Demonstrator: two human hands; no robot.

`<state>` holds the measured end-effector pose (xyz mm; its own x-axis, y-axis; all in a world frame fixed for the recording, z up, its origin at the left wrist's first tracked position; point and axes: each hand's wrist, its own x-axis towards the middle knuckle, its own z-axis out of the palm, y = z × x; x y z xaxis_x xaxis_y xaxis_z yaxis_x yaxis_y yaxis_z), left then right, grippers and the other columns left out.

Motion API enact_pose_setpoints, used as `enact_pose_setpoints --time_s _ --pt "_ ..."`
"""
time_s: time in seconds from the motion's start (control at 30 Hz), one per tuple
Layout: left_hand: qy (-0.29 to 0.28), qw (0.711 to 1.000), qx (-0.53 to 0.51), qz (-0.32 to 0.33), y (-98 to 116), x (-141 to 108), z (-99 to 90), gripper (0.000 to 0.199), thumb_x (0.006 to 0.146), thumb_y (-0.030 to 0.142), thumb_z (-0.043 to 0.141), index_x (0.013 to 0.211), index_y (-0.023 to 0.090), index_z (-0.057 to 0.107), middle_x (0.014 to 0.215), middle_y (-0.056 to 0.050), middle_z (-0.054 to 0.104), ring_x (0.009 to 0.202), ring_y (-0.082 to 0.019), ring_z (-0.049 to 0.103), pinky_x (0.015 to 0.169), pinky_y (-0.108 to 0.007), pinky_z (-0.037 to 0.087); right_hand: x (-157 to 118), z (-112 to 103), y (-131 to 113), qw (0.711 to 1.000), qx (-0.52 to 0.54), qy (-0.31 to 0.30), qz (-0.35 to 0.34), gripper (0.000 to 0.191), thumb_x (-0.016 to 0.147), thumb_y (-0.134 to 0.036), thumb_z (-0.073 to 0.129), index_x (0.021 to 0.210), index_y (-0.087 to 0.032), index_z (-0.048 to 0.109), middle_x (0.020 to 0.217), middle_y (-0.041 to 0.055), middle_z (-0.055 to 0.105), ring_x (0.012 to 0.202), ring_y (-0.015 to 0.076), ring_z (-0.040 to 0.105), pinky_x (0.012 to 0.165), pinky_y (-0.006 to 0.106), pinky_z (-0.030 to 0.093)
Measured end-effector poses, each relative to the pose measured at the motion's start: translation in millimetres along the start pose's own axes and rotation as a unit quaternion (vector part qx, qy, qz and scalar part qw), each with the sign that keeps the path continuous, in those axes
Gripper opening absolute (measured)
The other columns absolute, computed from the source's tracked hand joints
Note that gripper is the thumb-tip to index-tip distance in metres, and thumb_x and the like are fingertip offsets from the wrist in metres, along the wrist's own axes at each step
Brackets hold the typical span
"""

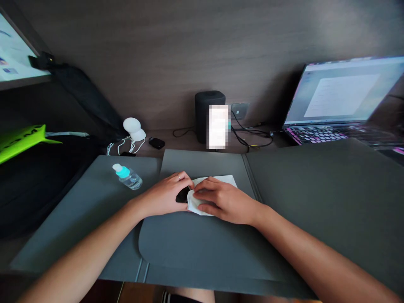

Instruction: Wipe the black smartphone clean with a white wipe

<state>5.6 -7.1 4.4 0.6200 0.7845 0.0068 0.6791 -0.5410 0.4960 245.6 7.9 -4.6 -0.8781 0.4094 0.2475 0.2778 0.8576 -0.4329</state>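
My left hand (166, 194) curls around a small dark object (182, 195), thumb and fingers closed on its sides. Most of that object is hidden, so I cannot tell what it is. My right hand (222, 200) presses a white sheet, like a tissue or wipe (227, 181), against the object's right side with bent fingers. One corner of the sheet spreads out behind the right hand. Both hands rest low over a dark grey desk mat (195, 244). Left of them, a small clear spray bottle (131, 180) with a turquoise collar lies tilted on the mat.
Along the wall stand a white rounded device (132, 128) with cables, a small black item (157, 143) and a black speaker (202, 118). An open laptop (341, 99) is at the back right. A black bag (47, 181) lies at left.
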Motion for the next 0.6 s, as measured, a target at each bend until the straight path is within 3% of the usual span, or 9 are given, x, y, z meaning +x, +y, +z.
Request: enact_pose_setpoints --time_s 0.33,0.6 --pt "0.005 1.000 -0.002 0.003 -1.3 1.0 0.8 0.029 0.077 0.019 0.069 0.102 0.026 0.055 0.110 -0.001 0.056 0.103 -0.023 0.058 0.090 -0.036 0.047 1.9 1.7 -1.3 1.000 -0.015 -0.003 -0.010 0.023 0.096 -0.025 0.055 0.111 -0.013 0.067 0.114 0.0136 0.059 0.107 0.0228 0.056 0.096 0.038 0.047" --pt "0.004 1.000 -0.003 0.000 -1.4 1.0 1.3 0.030 0.079 0.028 0.071 0.104 0.026 0.054 0.112 -0.001 0.056 0.101 -0.023 0.059 0.089 -0.036 0.047 0.8 -0.5 0.0 1.000 -0.008 -0.003 0.003 0.023 0.097 -0.024 0.053 0.112 -0.014 0.067 0.113 0.0127 0.060 0.107 0.0223 0.056 0.096 0.038 0.047"
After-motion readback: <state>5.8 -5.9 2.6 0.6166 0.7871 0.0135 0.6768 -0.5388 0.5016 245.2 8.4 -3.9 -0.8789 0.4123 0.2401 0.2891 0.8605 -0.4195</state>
